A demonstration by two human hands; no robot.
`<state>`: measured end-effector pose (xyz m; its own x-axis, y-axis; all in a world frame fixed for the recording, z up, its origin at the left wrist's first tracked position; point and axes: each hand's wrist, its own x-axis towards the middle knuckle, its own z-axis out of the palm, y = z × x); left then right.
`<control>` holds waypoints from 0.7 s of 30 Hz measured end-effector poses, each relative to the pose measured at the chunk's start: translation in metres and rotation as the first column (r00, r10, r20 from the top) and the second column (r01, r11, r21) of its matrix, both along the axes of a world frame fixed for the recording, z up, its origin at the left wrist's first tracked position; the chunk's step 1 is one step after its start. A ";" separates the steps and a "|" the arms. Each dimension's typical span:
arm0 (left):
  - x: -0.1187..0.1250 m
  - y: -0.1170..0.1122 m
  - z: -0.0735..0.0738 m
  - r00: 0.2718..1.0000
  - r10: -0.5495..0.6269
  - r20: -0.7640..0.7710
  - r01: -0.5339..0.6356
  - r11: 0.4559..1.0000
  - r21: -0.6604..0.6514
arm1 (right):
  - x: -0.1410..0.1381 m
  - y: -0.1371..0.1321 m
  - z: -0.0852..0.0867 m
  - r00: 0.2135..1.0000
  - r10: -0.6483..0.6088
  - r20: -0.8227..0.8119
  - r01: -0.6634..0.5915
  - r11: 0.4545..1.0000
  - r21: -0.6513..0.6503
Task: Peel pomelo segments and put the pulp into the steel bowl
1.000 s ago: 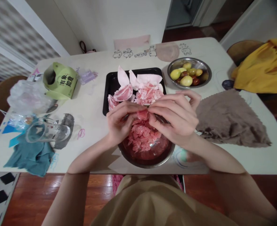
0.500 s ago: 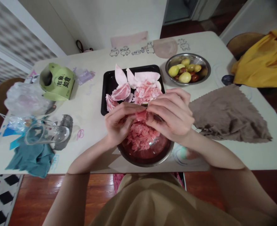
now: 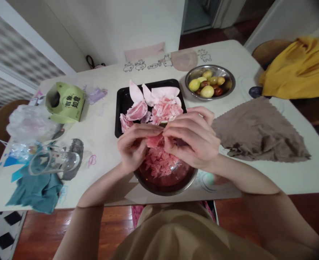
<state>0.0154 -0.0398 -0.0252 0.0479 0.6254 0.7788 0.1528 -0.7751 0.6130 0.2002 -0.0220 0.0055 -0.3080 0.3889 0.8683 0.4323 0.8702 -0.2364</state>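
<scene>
Above a metal bowl (image 3: 185,188), my left hand (image 3: 134,146) and my right hand (image 3: 193,139) meet with pinched fingers on a piece of pink pomelo flesh (image 3: 154,141). Both hands are closed on it, thumbs below and fingertips touching at its upper edge. The bowl under them holds loose pomelo pulp (image 3: 161,162). Just behind my hands lies a black tray (image 3: 123,99), with white and pink pomelo rind (image 3: 165,92) and peeled membrane (image 3: 166,110) on it. My right hand covers the tray's near right corner.
At the back right stands a metal bowl of jujubes (image 3: 207,91). A brown cloth (image 3: 262,133) lies right. On the left are a green paper box (image 3: 66,103), a plastic bag (image 3: 30,122), a lying glass pitcher (image 3: 52,161) and a teal cloth (image 3: 37,191).
The pomelo piece shows more between my fingers and has shifted slightly left with both hands. My view has tilted a little, so the table sits slightly lower.
</scene>
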 end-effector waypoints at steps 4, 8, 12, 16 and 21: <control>0.000 0.001 0.000 0.999 0.003 0.033 -0.003 1.000 -0.015 | 0.001 -0.003 0.003 0.997 -0.081 -0.001 0.081 0.997 -0.006; 0.000 0.001 0.001 0.997 -0.027 0.067 0.027 1.000 -0.005 | 0.001 -0.004 0.004 0.995 -0.082 -0.050 0.081 0.997 -0.009; 0.000 -0.001 0.005 0.998 -0.008 0.067 0.010 1.000 -0.017 | 0.001 -0.004 0.004 0.993 -0.092 -0.073 0.092 0.996 -0.003; 0.001 -0.002 0.006 0.996 0.015 0.092 -0.012 0.999 -0.037 | 0.002 -0.004 0.006 0.992 -0.100 -0.083 0.101 0.995 0.009; 0.000 -0.002 -0.001 0.983 0.036 0.182 -0.009 0.989 -0.148 | 0.002 0.006 0.005 0.979 -0.182 -0.092 0.185 0.982 0.023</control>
